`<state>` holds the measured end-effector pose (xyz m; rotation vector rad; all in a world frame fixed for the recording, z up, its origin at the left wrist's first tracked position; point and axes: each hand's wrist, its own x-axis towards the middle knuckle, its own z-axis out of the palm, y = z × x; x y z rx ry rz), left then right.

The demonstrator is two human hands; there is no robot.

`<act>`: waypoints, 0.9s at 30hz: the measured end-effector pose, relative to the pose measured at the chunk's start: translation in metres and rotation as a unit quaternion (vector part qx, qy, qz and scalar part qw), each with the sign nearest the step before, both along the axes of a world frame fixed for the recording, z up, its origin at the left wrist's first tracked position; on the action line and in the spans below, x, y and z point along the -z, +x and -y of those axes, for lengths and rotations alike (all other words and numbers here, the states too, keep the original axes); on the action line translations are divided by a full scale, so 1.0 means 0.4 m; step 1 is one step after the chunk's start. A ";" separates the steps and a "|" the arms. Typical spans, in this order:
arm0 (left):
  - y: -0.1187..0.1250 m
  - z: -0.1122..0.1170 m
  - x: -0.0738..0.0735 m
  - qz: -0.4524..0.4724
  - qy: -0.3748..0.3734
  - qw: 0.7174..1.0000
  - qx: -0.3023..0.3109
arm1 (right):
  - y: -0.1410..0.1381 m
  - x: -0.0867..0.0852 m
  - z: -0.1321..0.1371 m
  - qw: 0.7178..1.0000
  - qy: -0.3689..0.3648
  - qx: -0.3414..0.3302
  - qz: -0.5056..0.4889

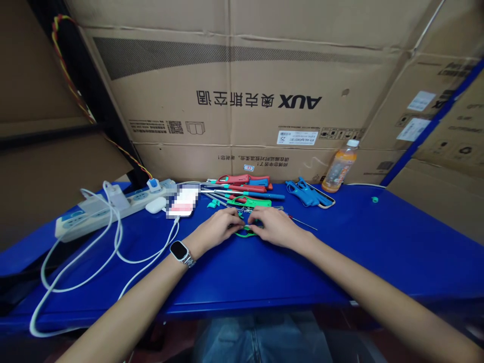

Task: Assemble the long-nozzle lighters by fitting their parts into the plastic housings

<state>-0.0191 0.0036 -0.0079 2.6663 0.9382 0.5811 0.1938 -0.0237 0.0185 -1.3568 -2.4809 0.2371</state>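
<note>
Two hands meet on a green tool (pixel 245 232) before a carton (pixel 242 70) printed "AUX".
Left hand (pixel 218 228) and right hand (pixel 275 227), fingers curled close together, pinch the green tool at mid-table (pixel 340 252), just in front of the red tools (pixel 245 182).

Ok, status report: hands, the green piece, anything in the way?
Left hand and right hand both gripping the green piece, low on the blue table. Pile of coloured tools close behind. White cable by left wrist.
</note>
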 end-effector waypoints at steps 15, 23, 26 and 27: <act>-0.015 -0.008 -0.020 0.003 -0.011 1.000 0.016 | -0.006 0.049 -0.029 0.986 -0.092 0.085 -0.114; -0.039 0.015 -0.014 -0.096 0.063 0.993 0.033 | -0.011 0.043 -0.021 0.987 -0.082 0.097 -0.098; -0.043 0.017 -0.012 -0.089 0.055 0.994 0.031 | -0.015 0.043 -0.028 0.982 -0.105 0.108 -0.111; -0.045 0.017 -0.012 -0.077 0.044 0.996 0.032 | -0.015 0.042 -0.031 0.982 -0.111 0.104 -0.116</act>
